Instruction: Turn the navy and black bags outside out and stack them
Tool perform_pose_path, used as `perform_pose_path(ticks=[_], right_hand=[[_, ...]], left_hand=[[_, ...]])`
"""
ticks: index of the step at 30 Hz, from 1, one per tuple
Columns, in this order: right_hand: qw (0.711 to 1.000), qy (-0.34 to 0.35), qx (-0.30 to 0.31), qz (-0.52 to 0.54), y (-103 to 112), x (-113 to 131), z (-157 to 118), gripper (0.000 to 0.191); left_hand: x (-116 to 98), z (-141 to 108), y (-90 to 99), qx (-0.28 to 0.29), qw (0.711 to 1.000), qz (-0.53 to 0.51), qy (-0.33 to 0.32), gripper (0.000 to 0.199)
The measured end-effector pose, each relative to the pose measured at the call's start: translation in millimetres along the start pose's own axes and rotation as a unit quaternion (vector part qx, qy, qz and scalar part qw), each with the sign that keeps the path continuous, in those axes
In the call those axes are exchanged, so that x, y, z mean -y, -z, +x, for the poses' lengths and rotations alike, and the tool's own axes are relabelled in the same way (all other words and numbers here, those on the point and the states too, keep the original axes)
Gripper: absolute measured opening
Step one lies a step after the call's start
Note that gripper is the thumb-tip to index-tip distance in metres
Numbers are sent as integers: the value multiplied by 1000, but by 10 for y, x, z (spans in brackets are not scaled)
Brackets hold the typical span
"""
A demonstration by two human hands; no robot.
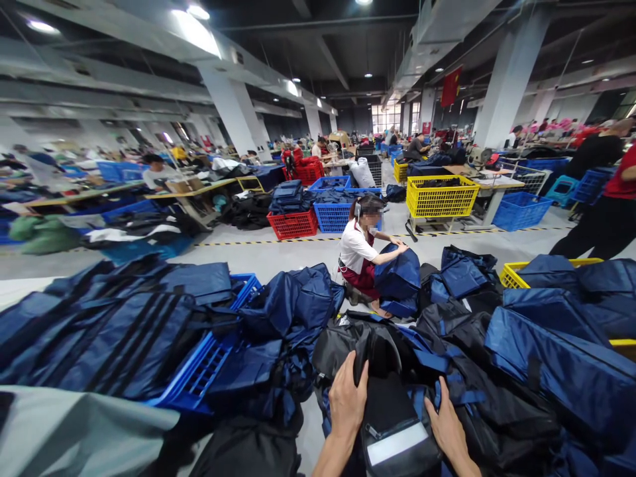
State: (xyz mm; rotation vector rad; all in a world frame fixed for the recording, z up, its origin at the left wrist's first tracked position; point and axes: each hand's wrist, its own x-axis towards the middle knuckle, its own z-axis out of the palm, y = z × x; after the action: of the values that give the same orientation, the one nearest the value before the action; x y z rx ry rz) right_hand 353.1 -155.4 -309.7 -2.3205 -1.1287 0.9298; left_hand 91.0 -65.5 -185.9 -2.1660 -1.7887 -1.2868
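A black bag with a zip and a pale reflective strip lies between my two hands at the bottom centre. My left hand rests against its left side, thumb and fingers apart, with black fabric at the fingertips. On the right side, my right hand is spread, its fingertips near the blue and black fabric. Neither hand is wrapped round anything that I can see. Black and navy bags are heaped on the right, beyond and beside my hands.
A blue crate with navy bags stands on the left. Ahead, a crouching person handles a navy bag. A yellow crate is at the right, and grey-green fabric lies lower left.
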Motion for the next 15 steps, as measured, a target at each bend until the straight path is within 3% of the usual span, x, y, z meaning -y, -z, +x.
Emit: perform_pose_path(ticks=[15], right_hand=[[1000,-8,13,-4,-17,-5,25,81]], left_hand=[[-18,-32,-25,-1,1000,-13,12,51]])
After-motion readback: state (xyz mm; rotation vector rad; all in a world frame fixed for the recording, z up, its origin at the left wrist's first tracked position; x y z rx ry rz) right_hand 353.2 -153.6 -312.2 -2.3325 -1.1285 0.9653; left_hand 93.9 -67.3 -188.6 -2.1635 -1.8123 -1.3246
